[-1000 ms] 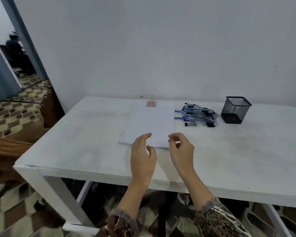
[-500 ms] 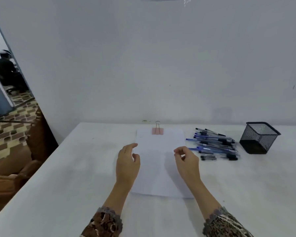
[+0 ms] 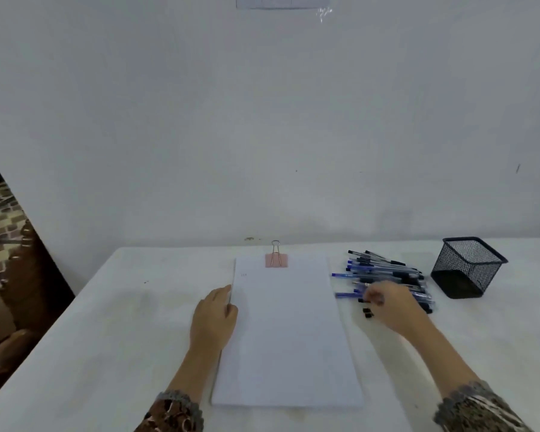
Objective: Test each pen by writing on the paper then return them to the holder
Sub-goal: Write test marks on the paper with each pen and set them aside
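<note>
A white paper pad (image 3: 289,332) lies in the middle of the table, held at its far edge by a pink binder clip (image 3: 276,259). My left hand (image 3: 214,316) rests flat at the pad's left edge, fingers straight. To the pad's right lies a pile of several blue and black pens (image 3: 384,272). My right hand (image 3: 393,307) is blurred over the near side of that pile, fingertips down among the pens; whether it grips one I cannot make out. A black mesh pen holder (image 3: 468,266) stands right of the pile and looks empty.
The white table (image 3: 122,338) meets a plain white wall at the back. Two small black pen caps (image 3: 367,313) lie beside my right hand. Past the table's left edge there is brown furniture (image 3: 19,307) and patterned floor.
The view has moved closer over the table. My right hand has swung right from above the pad to the pen pile. My left hand has settled at the pad's left edge.
</note>
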`<move>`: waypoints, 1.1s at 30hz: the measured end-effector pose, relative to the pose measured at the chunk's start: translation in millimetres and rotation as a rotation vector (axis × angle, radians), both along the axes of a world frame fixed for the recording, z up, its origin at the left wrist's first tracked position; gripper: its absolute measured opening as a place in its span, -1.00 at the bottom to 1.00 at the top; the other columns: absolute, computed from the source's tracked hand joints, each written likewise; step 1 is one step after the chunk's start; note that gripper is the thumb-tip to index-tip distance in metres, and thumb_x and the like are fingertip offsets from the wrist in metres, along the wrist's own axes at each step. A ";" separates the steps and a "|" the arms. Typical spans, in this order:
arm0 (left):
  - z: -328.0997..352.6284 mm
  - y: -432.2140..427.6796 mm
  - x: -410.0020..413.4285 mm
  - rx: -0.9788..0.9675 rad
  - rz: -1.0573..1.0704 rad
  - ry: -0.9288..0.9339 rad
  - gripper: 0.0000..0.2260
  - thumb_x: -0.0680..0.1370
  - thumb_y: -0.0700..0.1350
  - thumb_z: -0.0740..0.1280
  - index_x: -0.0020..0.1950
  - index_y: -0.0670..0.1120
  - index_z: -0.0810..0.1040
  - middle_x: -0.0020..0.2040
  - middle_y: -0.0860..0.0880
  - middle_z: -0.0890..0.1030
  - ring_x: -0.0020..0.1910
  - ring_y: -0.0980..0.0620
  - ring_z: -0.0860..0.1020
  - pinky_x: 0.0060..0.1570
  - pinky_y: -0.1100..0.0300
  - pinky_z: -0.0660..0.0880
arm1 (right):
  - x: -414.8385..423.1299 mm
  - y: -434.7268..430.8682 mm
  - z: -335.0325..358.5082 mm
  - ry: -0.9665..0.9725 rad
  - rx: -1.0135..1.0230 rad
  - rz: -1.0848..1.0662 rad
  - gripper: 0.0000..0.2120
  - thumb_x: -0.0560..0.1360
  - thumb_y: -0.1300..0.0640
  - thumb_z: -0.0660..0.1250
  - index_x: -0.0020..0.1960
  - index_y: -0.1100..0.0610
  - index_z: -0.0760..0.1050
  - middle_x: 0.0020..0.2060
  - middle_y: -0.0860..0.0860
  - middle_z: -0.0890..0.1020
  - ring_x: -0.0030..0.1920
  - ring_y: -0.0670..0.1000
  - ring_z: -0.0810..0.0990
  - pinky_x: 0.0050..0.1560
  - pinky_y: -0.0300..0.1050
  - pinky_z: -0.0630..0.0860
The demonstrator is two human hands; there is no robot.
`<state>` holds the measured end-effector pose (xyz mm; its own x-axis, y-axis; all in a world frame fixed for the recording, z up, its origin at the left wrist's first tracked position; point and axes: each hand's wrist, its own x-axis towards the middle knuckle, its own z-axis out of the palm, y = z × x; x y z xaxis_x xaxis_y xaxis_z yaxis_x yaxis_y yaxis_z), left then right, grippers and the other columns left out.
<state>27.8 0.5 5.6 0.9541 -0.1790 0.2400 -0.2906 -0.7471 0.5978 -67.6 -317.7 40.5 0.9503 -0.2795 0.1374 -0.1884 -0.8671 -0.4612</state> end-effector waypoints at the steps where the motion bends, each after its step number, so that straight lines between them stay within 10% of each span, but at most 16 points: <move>1: -1.5 1.0 -0.2 0.007 -0.005 -0.002 -0.64 0.55 -0.20 0.17 0.35 -0.19 0.41 0.28 -0.09 0.49 0.26 -0.06 0.44 0.25 0.20 0.25 | -1.7 -9.1 1.5 0.107 -0.032 0.095 -0.75 0.41 0.32 0.32 -0.22 -0.04 0.50 -0.20 -0.02 0.55 -0.16 -0.02 0.53 -0.16 -0.35 0.38; 12: -21.1 3.4 0.2 0.035 0.008 -0.056 -0.39 0.43 0.07 -0.10 0.22 -0.17 0.56 0.20 -0.07 0.58 0.31 -0.17 0.43 0.31 0.01 0.25 | -13.1 -34.8 -13.0 0.053 -0.266 0.138 -0.93 0.52 0.14 0.29 -0.04 0.00 0.53 -0.11 -0.19 0.45 0.05 0.00 0.52 0.03 -0.12 0.41; 16: -19.2 1.8 -0.3 0.029 0.004 -0.037 -0.38 0.42 0.07 -0.12 0.23 -0.15 0.55 0.22 -0.06 0.57 0.32 -0.14 0.43 0.32 0.07 0.21 | -14.1 -5.6 20.6 -0.327 0.385 0.056 -0.69 0.59 0.25 0.16 -0.17 -0.15 0.38 -0.33 -0.05 0.49 -0.34 -0.15 0.44 -0.25 -0.34 0.40; 22: -19.4 1.6 0.8 0.044 0.005 -0.037 -0.42 0.43 0.04 -0.09 0.18 -0.15 0.58 0.17 -0.05 0.60 0.27 -0.16 0.47 0.28 -0.01 0.30 | 4.3 32.8 62.1 -0.693 1.521 0.069 -0.62 0.36 -0.26 0.22 -0.42 0.03 0.43 -0.61 -0.08 0.26 -0.60 -0.09 0.17 -0.51 -0.27 0.12; 27: -18.7 2.4 1.2 0.067 -0.009 -0.029 -0.35 0.40 0.08 -0.16 0.26 -0.12 0.52 0.25 -0.02 0.54 0.36 -0.12 0.39 0.35 0.03 0.21 | 19.2 54.7 59.5 -0.826 1.839 0.069 -0.65 -0.10 -0.13 0.46 -0.42 0.02 0.49 -0.67 -0.06 0.20 -0.54 -0.02 -0.03 -0.47 -0.27 -0.01; 33: -10.9 1.1 -1.1 0.105 -0.020 0.027 -0.48 0.47 -0.03 -0.09 0.39 0.00 0.37 0.39 0.10 0.37 0.47 0.05 0.18 0.43 0.17 0.02 | 28.8 64.8 40.1 -0.905 2.010 0.026 -0.54 -0.16 -0.14 0.54 -0.34 0.02 0.57 -0.62 -0.07 0.23 -0.57 -0.04 0.05 -0.54 -0.31 0.09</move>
